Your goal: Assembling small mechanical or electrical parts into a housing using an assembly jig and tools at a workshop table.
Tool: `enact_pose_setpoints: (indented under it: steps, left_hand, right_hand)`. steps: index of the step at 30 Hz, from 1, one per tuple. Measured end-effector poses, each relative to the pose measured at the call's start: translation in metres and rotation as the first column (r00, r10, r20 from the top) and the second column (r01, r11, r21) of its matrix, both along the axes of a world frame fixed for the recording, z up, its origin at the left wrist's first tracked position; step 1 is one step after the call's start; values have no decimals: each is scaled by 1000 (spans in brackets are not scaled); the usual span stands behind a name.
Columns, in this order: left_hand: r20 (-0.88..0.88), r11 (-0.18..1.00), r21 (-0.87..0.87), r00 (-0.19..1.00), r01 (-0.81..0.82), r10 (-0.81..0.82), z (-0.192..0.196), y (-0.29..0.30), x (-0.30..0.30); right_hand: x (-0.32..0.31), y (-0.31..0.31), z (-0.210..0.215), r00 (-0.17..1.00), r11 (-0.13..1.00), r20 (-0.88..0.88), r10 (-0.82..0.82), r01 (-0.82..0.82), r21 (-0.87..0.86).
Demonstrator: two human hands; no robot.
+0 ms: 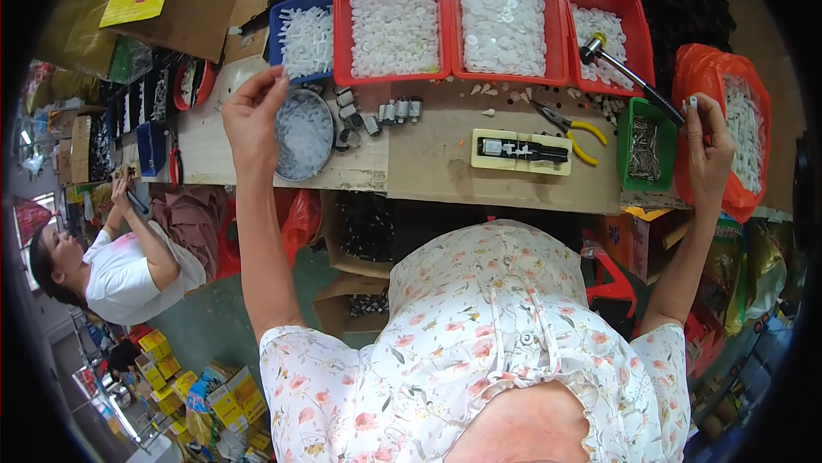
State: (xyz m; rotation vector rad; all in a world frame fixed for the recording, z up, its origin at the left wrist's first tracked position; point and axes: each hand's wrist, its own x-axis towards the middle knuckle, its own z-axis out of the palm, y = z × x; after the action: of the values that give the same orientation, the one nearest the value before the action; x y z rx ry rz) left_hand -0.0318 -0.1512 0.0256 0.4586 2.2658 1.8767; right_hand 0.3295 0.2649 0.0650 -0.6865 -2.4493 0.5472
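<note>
My left hand (253, 125) is raised by the blue bin (276, 35) of small white plastic pieces, left of a round tray (329, 133) of translucent parts. Its thumb and fingertips are pinched together; anything between them is too small to make out. Over the right end of the bench, my right hand (711, 150) pinches a small white plastic piece (692, 101). That hand is beside the red plastic bag (693, 65) of white parts and the handle of a small hammer (629, 74). Between the hands, a cream fixture (488, 165) holds a black part (544, 153) with white and metallic pieces.
Red bins (342, 26) of white parts line the back. Yellow-handled pliers (582, 144) lie near a green bin (627, 172) of metal pins. Several grey-white blocks (401, 110) sit mid-bench. At the left, another person (141, 270) works with a tool.
</note>
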Motion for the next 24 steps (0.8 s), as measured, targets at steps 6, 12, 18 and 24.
enact_pose_setpoints:
  steps: [6, 12, 18, 24]
  left_hand:
    - [-491, 853, -517, 840, -65, -233, 5, -21, 26]
    - [-490, 791, -612, 796, -23, -356, -7, -22, 39]
    - [-506, 783, -622, 757, 12, -413, -24, -14, 36]
    - [-465, 777, -626, 771, 62, -436, -15, -20, 41]
  right_hand:
    - [-12, -9, 0, 999, 998, 24, 31, -30, -46]
    - [-21, -15, 2, 996, 997, 31, 83, -83, -9]
    - [-22, -24, 9, 995, 997, 65, 79, -79, -7]
    - [-19, -22, 8, 994, 996, 76, 84, -85, 8]
